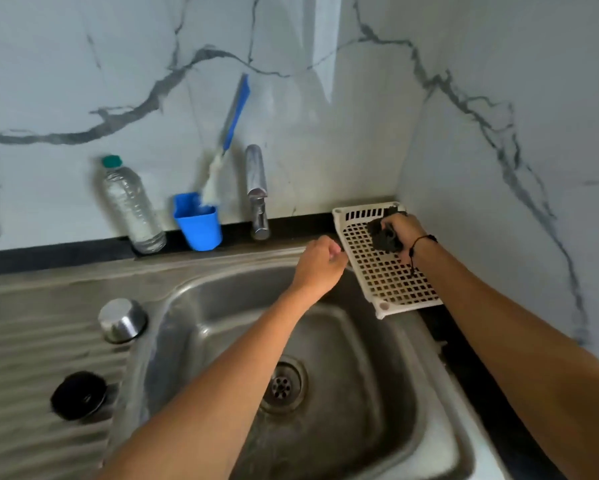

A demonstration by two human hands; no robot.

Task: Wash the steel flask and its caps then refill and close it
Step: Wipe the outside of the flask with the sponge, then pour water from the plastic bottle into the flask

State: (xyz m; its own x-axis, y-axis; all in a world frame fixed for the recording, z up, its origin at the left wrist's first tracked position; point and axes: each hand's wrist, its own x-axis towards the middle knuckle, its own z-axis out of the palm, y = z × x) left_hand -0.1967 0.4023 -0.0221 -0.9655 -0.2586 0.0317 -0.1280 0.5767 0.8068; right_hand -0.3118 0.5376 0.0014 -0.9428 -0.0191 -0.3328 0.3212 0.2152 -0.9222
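Observation:
A steel outer cap [122,320] stands upside down on the ribbed drainboard left of the sink. Nearer me on the drainboard lies a black inner cap [79,394]. The steel flask is not in view. My right hand [400,227] grips a dark scrubber [383,237] over the white perforated tray [388,285] in the right corner. My left hand [320,263] hovers above the sink's far rim beside the tray, fingers curled and holding nothing.
The steel sink [325,323] with its drain [282,384] lies below my arms. A tap [258,192] stands at the back. Left of it are a blue cup [198,223] holding a bottle brush [222,150] and a clear water bottle [130,206].

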